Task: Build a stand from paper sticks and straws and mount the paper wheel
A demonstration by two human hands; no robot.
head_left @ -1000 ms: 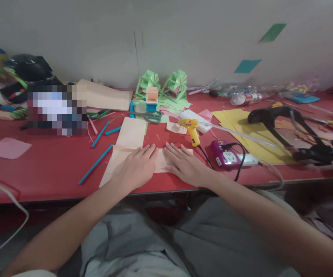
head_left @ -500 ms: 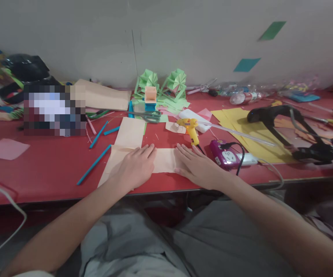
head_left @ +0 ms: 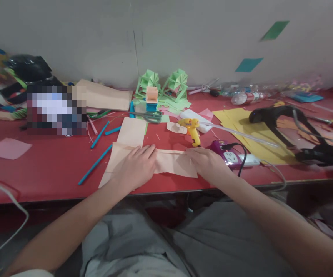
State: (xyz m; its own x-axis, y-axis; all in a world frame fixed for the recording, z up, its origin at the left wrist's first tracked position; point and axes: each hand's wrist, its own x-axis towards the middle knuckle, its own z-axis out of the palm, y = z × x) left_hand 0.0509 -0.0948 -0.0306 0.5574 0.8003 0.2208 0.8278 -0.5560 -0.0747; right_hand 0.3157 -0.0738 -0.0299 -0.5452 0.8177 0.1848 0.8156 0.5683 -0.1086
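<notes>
A strip of cream paper (head_left: 173, 163) lies across the red tabletop near its front edge, slightly buckled. My left hand (head_left: 140, 164) rests flat on the strip's left part, fingers together and stretched out, and presses it down. At the far right corner, my right hand (head_left: 209, 164) has its fingers curled on the strip's edge; the thumb is hidden. Under and beside my left hand is more cream paper (head_left: 113, 163). Another cream piece (head_left: 131, 132) lies just beyond it. A yellow glue gun (head_left: 192, 130) stands past my right hand.
Blue paper sticks (head_left: 95, 164) lie to the left. Scissors (head_left: 150, 116), a small blue-and-cream box (head_left: 152, 98) and green folded-paper pieces (head_left: 178, 82) are behind. To the right are a purple power socket (head_left: 227, 156), yellow sheets (head_left: 238, 127) and a black strapped frame (head_left: 270, 119).
My right hand has slid right from lying flat on the strip to its far right corner, fingers now curled. The strip's right end shows and buckles. My left hand stays in place.
</notes>
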